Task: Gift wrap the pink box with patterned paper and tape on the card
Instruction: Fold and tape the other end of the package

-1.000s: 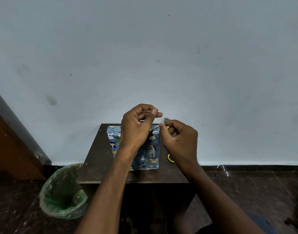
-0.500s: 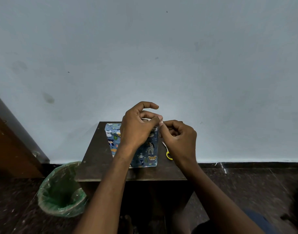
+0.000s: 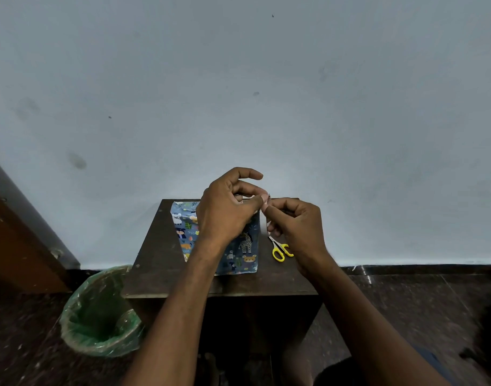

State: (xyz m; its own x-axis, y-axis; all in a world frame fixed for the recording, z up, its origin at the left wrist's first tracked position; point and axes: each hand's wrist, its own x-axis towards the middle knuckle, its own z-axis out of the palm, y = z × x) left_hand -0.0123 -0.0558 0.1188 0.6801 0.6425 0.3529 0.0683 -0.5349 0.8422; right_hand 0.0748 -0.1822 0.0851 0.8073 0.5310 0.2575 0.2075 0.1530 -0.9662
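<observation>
Both of my hands have come closer together since a second ago, and now their fingertips meet above the top right corner of the wrapped box [image 3: 245,246]. My left hand [image 3: 227,210] has curled its thumb and finger in to pinch a tiny pale bit, maybe tape, but it is too small for me to be sure. Before, that thumb stuck out more to the right. My right hand [image 3: 298,227] has fingers curled in too, and they pinch the same little bit from the other side. The box sits where it was, standing up on the dark table [image 3: 155,263], near the back edge by the wall [image 3: 238,93]. It is covered in blue paper with a giraffe, a bear and other animals on it. My left wrist hides the middle of it. More of the yellow scissors [image 3: 280,250] show now than a second ago; they lie on the table just to the right of the box, partly under my right hand. Down on the floor to the left is a bin with a green bag [image 3: 99,313] in it.
</observation>
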